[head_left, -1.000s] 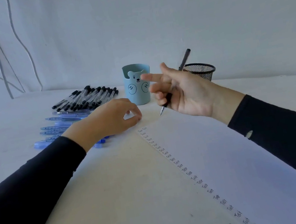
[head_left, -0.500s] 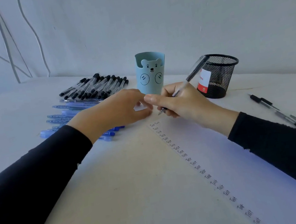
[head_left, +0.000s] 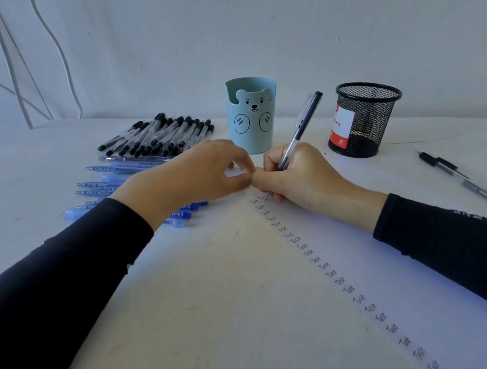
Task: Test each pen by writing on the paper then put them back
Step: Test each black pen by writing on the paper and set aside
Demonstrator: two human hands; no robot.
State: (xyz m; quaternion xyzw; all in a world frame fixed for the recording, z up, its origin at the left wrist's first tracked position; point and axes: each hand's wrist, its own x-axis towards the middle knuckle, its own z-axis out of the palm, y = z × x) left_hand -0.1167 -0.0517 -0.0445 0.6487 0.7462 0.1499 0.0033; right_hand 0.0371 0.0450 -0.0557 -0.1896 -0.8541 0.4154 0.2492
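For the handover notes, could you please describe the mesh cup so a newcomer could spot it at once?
On the table near the wall stand two cups. The mesh cup is the right one: black wire, red-and-white label, unlike the blue bear cup.

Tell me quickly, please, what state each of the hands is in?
Left hand: fingers curled at a corner of the paper; cannot tell whether it grips anything.
Right hand: gripping a pen, tip on the paper.
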